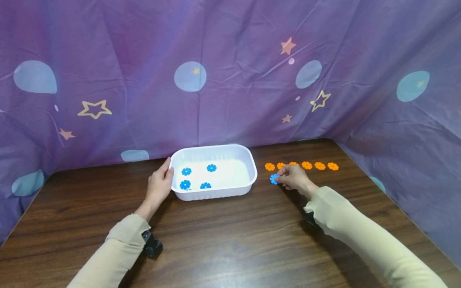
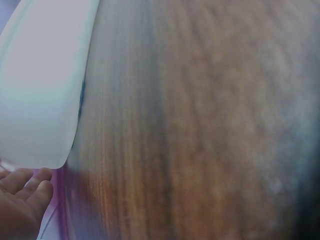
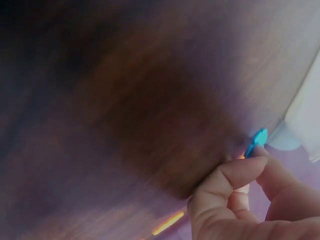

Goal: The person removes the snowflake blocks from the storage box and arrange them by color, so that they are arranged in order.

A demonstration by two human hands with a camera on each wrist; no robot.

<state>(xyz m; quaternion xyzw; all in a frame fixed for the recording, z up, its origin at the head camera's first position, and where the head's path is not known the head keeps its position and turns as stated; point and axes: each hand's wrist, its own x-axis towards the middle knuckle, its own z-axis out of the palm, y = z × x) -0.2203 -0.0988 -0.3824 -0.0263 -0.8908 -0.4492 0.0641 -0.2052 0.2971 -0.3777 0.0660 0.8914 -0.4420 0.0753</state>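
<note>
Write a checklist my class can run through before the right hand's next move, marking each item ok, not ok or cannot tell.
1. White tray upright on the table: ok.
2. Left hand touching the tray's left end: ok.
3. Right hand pinching a blue disc: ok.
4. Orange discs lined up to the right of the tray: ok, six show.
5. Pinched disc resting on the table: cannot tell.
6. All blue discs out of the tray: not ok, at least four remain.

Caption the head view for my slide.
Right grip pinches a blue disc near a row of orange discs; left grip touches a white tray with blue discs.
</note>
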